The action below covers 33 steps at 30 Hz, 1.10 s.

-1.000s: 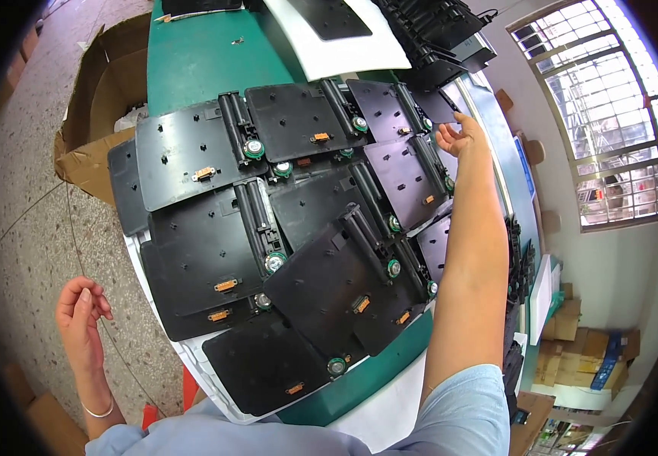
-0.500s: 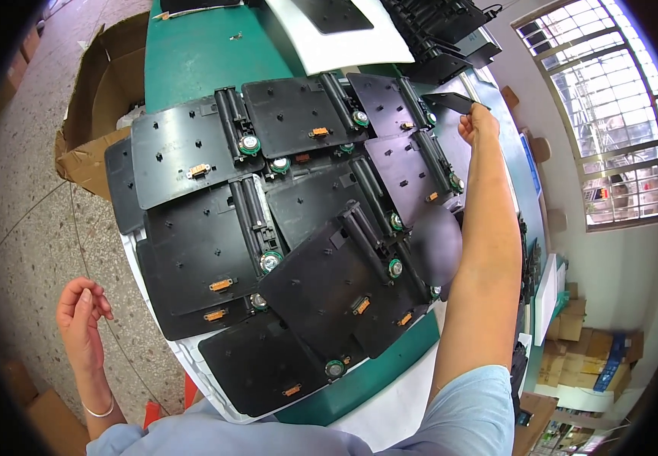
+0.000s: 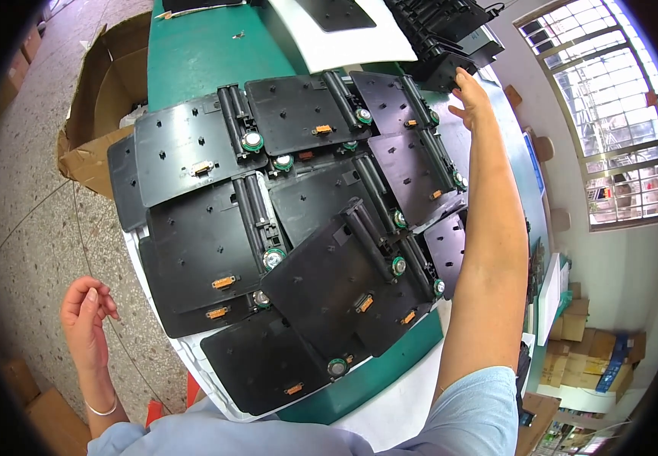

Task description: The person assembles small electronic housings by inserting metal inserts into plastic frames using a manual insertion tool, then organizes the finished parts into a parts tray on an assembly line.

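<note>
Black, flat, rectangular plastic panels (image 3: 329, 281) in overlapping rows, centre of frame

Panels: laid across the middle of the frame, rounded corners outward. Most carry a pair of parallel black tubes (image 3: 247, 213) along one side, a round metal disc with a green rim (image 3: 273, 258) and a small orange rectangular connector (image 3: 224, 282). One panel near the centre lies askew over its neighbours. A white rim (image 3: 196, 372) shows beneath the stack along its lower left edge.

Right hand (image 3: 471, 100): upper right of the frame, fingers spread, the forearm rising from the lower edge. Its fingertips are at a small dark flat piece (image 3: 444, 74) in front of a black ribbed plastic assembly (image 3: 443, 29) — contact cannot be determined.

Left hand (image 3: 88, 323): lower left of the frame, over the speckled grey floor (image 3: 21, 197), fingers loosely curled toward the thumb. A pale, thin bracelet (image 3: 103, 410) encircles the wrist.

Surroundings: a smooth green tabletop (image 3: 200, 61) at upper left, a white flat board (image 3: 336, 47) to its right, and an open brown cardboard box (image 3: 90, 163) beside the table.
</note>
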Each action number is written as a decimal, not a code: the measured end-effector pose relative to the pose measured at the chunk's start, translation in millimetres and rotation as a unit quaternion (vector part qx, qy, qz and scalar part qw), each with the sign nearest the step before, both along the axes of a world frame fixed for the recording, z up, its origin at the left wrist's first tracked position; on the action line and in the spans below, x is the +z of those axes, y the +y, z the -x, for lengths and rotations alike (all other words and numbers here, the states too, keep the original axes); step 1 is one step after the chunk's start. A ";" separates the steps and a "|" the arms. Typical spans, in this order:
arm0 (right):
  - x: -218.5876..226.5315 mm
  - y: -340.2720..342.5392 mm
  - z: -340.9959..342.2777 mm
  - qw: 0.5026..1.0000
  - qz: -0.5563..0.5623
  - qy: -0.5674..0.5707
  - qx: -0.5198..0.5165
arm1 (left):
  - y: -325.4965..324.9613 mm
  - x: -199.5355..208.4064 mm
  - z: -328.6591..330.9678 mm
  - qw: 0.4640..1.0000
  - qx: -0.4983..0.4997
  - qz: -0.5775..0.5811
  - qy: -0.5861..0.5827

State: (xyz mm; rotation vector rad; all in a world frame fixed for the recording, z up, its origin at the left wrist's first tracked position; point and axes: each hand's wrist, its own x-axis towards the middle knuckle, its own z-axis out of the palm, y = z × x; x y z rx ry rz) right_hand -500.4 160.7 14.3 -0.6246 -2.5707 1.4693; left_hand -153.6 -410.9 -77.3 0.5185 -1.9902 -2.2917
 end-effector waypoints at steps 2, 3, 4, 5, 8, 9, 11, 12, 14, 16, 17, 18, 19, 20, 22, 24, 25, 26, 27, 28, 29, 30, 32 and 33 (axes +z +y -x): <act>-2.0 2.2 -4.2 1.000 -0.013 -0.001 -0.008 | 2.1 1.1 0.8 1.000 0.003 -0.001 0.000; -2.4 3.2 -6.6 1.000 -0.020 -0.008 -0.015 | 2.6 1.7 0.9 1.000 0.007 -0.002 0.000; -2.3 4.1 -8.5 0.999 -0.027 -0.015 -0.022 | 2.1 1.6 0.6 1.000 0.007 -0.002 0.000; -1.3 7.2 -10.3 0.999 -0.028 -0.015 -0.023 | 1.5 1.4 0.5 1.000 0.009 -0.008 -0.003; 2.5 19.6 -17.2 0.999 -0.017 0.003 -0.049 | 1.9 4.2 0.2 1.000 0.002 -0.013 -0.004; 4.0 25.4 -20.5 0.997 -0.020 0.002 -0.068 | 2.3 6.2 0.1 1.000 -0.005 -0.011 -0.001; 10.4 37.0 -33.9 0.996 -0.021 0.003 -0.088 | 6.0 10.9 -0.2 1.000 -0.013 -0.024 -0.001; 13.4 42.2 -46.0 0.995 -0.027 0.019 -0.094 | 9.0 12.5 0.3 0.999 -0.019 -0.037 0.000; 23.3 49.4 -79.1 0.993 -0.021 0.049 -0.102 | 19.8 15.6 1.4 0.997 -0.045 -0.054 -0.011; 35.2 61.8 -122.8 0.992 -0.019 0.063 -0.108 | 39.7 22.4 5.3 0.992 -0.093 -0.086 -0.029; 36.6 68.7 -143.9 0.992 -0.024 0.060 -0.110 | 48.8 27.0 6.3 0.989 -0.112 -0.095 -0.034; 39.8 62.5 -168.1 0.991 -0.023 0.063 -0.115 | 50.9 23.7 5.6 0.982 -0.145 -0.111 -0.039; 43.3 54.6 -194.4 0.992 -0.001 0.071 -0.105 | 53.5 26.1 6.6 0.982 -0.152 -0.110 -0.036; 46.7 46.5 -222.9 0.992 0.020 0.080 -0.096 | 57.4 30.8 7.1 0.978 -0.168 -0.121 -0.036; 50.3 36.7 -278.0 0.993 0.004 0.083 -0.083 | 57.6 28.0 4.4 0.973 -0.179 -0.140 -0.041; 52.0 22.1 -332.0 0.994 -0.004 0.073 -0.086 | 60.0 28.5 7.5 0.969 -0.189 -0.150 -0.045; 51.8 11.3 -357.0 0.994 0.004 0.068 -0.088 | 61.8 29.1 9.6 0.968 -0.188 -0.160 -0.054; 47.9 5.6 -380.5 0.994 0.027 0.071 -0.074 | 61.3 31.1 10.5 0.966 -0.198 -0.156 -0.050; 45.0 -6.6 -402.4 0.996 0.032 0.058 -0.066 | 60.2 31.8 10.1 0.964 -0.200 -0.165 -0.050; 39.2 -15.8 -421.4 0.996 0.046 0.047 -0.054 | 58.9 33.2 7.3 0.963 -0.201 -0.174 -0.050; 36.0 -25.1 -440.4 0.997 0.054 0.037 -0.044 | 59.9 33.2 5.1 0.961 -0.211 -0.173 -0.047; 32.9 -33.8 -455.5 0.998 0.059 0.017 -0.026 | 64.2 35.0 5.0 0.962 -0.212 -0.163 -0.042; 22.9 -50.4 -479.4 0.997 0.079 -0.014 0.011 | 70.1 37.4 3.4 0.964 -0.218 -0.153 -0.028; 16.2 -55.9 -488.7 0.995 0.093 -0.025 0.027 | 72.9 37.3 2.6 0.967 -0.214 -0.134 -0.036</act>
